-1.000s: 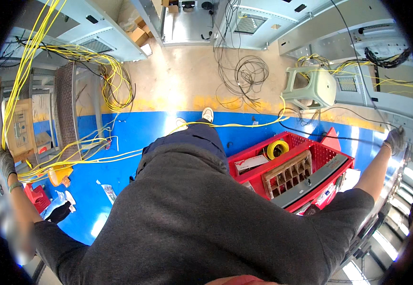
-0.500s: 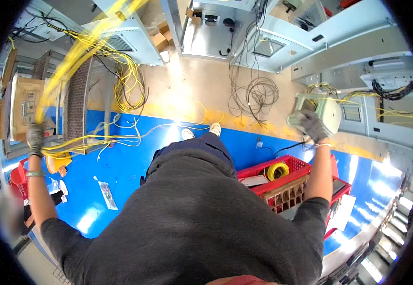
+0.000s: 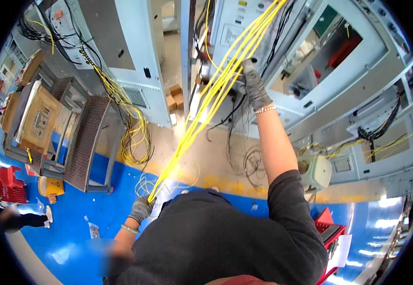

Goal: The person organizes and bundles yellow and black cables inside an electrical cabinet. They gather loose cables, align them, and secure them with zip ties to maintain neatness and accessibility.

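Observation:
A long bundle of yellow cables (image 3: 192,130) runs slantwise from my left hand up to the tall grey cabinets. My left hand (image 3: 142,209), in a grey glove, is closed around its lower end beside my body. Higher up, my gloved right hand (image 3: 255,86) is raised with the arm outstretched. Its fingers bend in at the right edge of the bundle and appear closed on some strands, though their inner side is hidden. Between my hands the cables are drawn nearly straight.
Metal steps (image 3: 87,142) stand left, near a wooden crate (image 3: 38,118) and a yellow bucket (image 3: 52,186). More yellow cables (image 3: 137,137) hang from a cabinet. A pale green stool (image 3: 316,172) and a red cart (image 3: 332,237) are on the right.
My left hand has come down and inward with the yellow cables. My right hand has risen from beside the stool to the bundle. The view has shifted toward the cabinets.

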A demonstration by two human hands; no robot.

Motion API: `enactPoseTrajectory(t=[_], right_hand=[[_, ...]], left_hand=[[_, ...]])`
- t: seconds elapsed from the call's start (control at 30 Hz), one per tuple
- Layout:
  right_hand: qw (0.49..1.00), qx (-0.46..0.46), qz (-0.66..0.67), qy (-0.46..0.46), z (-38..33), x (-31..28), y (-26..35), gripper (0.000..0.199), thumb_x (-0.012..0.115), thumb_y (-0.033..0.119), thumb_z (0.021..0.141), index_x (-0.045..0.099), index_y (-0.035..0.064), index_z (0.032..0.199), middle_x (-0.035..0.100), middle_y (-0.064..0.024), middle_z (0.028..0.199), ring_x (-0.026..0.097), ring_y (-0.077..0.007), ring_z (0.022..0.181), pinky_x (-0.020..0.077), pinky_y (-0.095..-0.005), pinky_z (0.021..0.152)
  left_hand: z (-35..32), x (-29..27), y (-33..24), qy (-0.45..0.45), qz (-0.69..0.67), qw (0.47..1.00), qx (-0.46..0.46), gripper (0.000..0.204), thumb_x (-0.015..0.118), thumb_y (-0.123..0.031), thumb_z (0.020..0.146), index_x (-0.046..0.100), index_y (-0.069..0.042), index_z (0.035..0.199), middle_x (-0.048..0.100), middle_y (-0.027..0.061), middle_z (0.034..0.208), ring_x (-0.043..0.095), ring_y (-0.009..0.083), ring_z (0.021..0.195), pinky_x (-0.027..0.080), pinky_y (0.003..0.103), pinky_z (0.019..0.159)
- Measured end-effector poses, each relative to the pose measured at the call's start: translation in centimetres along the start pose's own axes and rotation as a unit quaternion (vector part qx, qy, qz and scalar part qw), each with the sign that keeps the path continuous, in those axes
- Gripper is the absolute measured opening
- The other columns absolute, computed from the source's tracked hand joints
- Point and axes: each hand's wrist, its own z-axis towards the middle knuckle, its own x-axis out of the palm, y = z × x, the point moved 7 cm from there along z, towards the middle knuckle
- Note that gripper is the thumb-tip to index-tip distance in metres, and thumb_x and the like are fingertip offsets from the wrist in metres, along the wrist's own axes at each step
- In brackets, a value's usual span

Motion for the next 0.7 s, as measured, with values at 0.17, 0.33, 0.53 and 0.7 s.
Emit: enactPoseTrajectory(t=[0.17,0.33,0.53,0.7], right_hand=[[0.953,-0.066,-0.237,-0.176,6.0,-2.0,8.7,0.066,0.069,0.054,0.067,0.055,-0.0006,0.102,0.058,-0.0082,0.084,0.053,-0.016,0.072,0.045,-0.0307,0.067],[0.977,-0.097,-0.071,-0.174,14.4,-5.3,9.4,0.03,0.049,0.02,0.086,0.058,0.007,0.112,0.058,-0.0102,0.092,0.058,-0.0216,0.079,0.0499,-0.034,0.069],[0.989,-0.027,0.117,-0.086,8.8,-10.2,-2.5,0.045,0.031,0.021,0.093,0.031,0.0065,0.135,0.039,-0.0136,0.132,0.042,-0.0271,0.116,0.036,-0.0407,0.094],[0.934,0.059,-0.2,-0.289,2.6,-13.7,-24.1,0.037,0.041,0.027,0.09,0.049,0.0039,0.119,0.058,-0.0157,0.105,0.056,-0.0251,0.094,0.0447,-0.0372,0.08]], left_hand=[[-0.7,2.6,1.7,-0.001,-0.154,0.988,0.0,0.038,0.051,-0.041,0.084,0.058,-0.011,0.107,0.063,0.0187,0.086,0.06,0.0348,0.079,0.047,0.041,0.069],[-2.2,6.2,2.5,0.018,-0.192,0.981,-0.001,0.038,0.05,-0.041,0.084,0.057,-0.014,0.111,0.063,0.0156,0.094,0.06,0.0303,0.086,0.045,0.038,0.074],[-4.9,0.6,-0.8,-0.03,-0.15,0.988,-0.015,0.029,0.053,-0.037,0.081,0.059,-0.013,0.097,0.062,0.0143,0.083,0.059,0.0322,0.08,0.044,0.042,0.069],[-3.2,2.6,1.1,-0.1,-0.125,0.984,-0.073,0.026,0.058,-0.032,0.074,0.059,-0.015,0.093,0.062,0.0127,0.079,0.06,0.0326,0.074,0.044,0.042,0.064]])
